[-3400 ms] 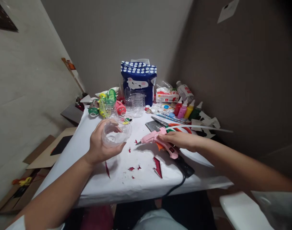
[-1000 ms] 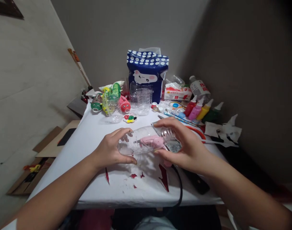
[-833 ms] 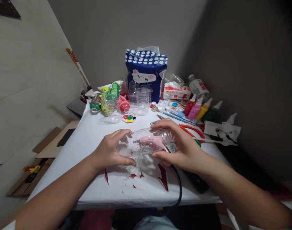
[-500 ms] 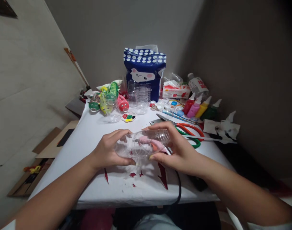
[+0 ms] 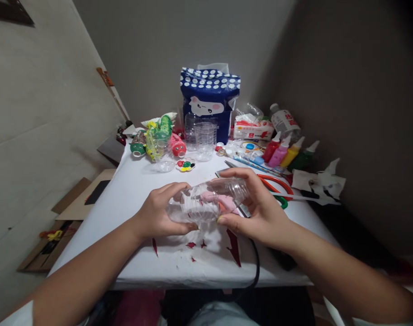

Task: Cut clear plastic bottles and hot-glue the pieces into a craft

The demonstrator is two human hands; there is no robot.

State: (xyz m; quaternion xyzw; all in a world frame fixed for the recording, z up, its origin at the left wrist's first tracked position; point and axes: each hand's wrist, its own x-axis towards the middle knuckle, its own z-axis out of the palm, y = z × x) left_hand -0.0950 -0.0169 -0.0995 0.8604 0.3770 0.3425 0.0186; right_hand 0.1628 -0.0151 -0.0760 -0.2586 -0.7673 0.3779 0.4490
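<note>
A clear plastic bottle [image 5: 201,202] lies sideways between my hands, above the front half of the white table [image 5: 125,199]. My left hand [image 5: 160,210] grips its left end, thumb below and fingers over the top. Around the right, narrower end, my right hand [image 5: 257,206] is closed, with the thumb underneath. Through the clear plastic a pink object [image 5: 226,200] shows behind it. Red scraps [image 5: 234,249] lie on the table below the bottle.
Scissors with orange and green handles [image 5: 277,185] lie just beyond my right hand. Paint bottles [image 5: 289,155] stand at the back right. Behind are a blue bag [image 5: 206,108], clear cups [image 5: 205,138] and painted bottles [image 5: 178,145]. A black cable [image 5: 257,265] hangs over the front edge.
The whole view has shifted, so the table's contents appear slightly further right. Both hands keep hold of the bottle, its two ends now looking more nearly in line.
</note>
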